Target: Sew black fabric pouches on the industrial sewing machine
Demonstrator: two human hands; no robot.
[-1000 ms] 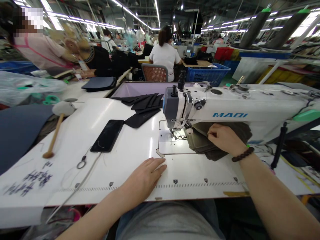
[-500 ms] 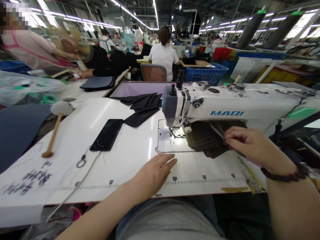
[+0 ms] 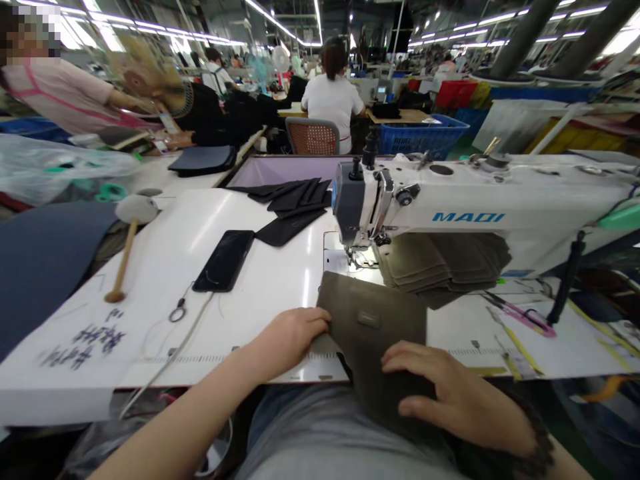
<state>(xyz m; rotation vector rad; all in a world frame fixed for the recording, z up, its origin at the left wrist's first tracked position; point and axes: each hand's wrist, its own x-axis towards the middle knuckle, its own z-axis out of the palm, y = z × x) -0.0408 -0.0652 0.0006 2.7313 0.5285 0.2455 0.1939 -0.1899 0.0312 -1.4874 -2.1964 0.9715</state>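
An olive-brown fabric piece (image 3: 373,313) with a small label patch lies in front of the sewing machine (image 3: 465,207), its lower end hanging over the table edge toward my lap. My left hand (image 3: 295,333) pinches its left edge, thumb hidden. Across its lower right part my right hand (image 3: 440,387) lies with fingers apart, touching the surface without gripping. Under the machine arm rests a stack of similar olive-brown pieces (image 3: 440,263). The needle and presser foot (image 3: 353,257) are just beyond the piece's top edge.
Left on the white table (image 3: 280,280) are a phone (image 3: 225,260) with a cable and ring strap, and a mallet (image 3: 125,260). Black fabric pieces (image 3: 295,217) lie behind. Pink-handled scissors (image 3: 525,317) sit at right. Co-workers sit ahead and at far left.
My right hand has left the stack and come toward me with one olive-brown piece, now before the machine. My left hand has moved slightly left and closed on its edge.
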